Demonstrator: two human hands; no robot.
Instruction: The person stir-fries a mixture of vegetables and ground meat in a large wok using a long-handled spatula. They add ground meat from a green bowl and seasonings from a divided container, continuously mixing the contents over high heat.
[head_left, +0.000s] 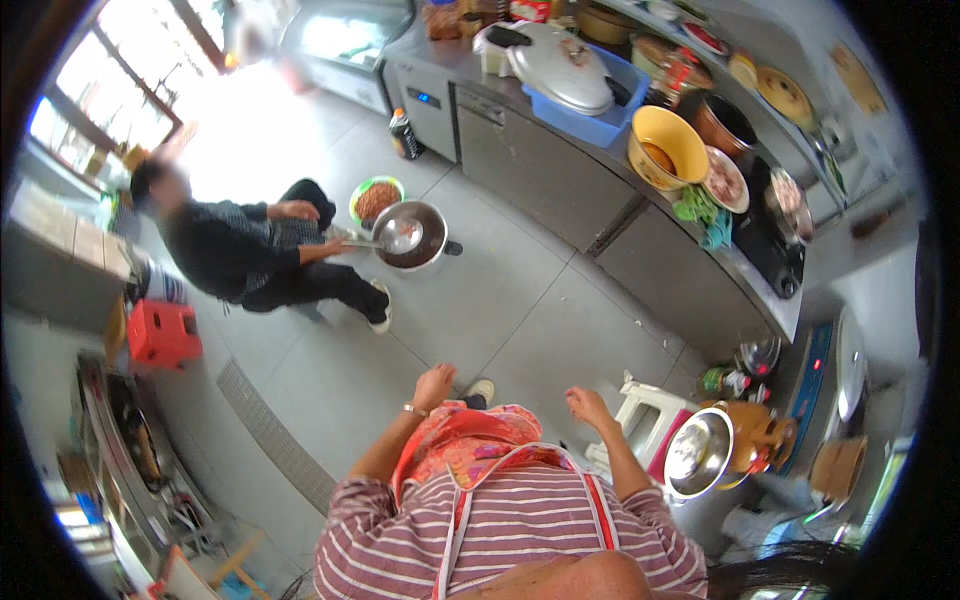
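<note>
My left hand (433, 387), with a bracelet at the wrist, hangs in front of my red patterned apron (480, 442), fingers loosely curled and nothing seen in them. On the other side my right hand (589, 406) is held out, fingers partly bent, also with nothing visible in it. It is nearest to a white plastic stool (637, 412). Ahead on the floor stands a large pot (411, 259) with dark contents. A seated person (225, 247) holds a metal ladle (397, 236) over it. Beside the pot is a green-rimmed bowl (377, 199) of reddish-brown food.
A steel counter (525, 157) runs along the right, bearing a blue basin (577, 124), a yellow pot (667, 146) and a plate of meat (726, 180). Near the stool are a steel bowl (699, 454) and a gas cylinder (754, 427). A red crate (163, 334) stands left; a floor grate (274, 435) crosses the tiles.
</note>
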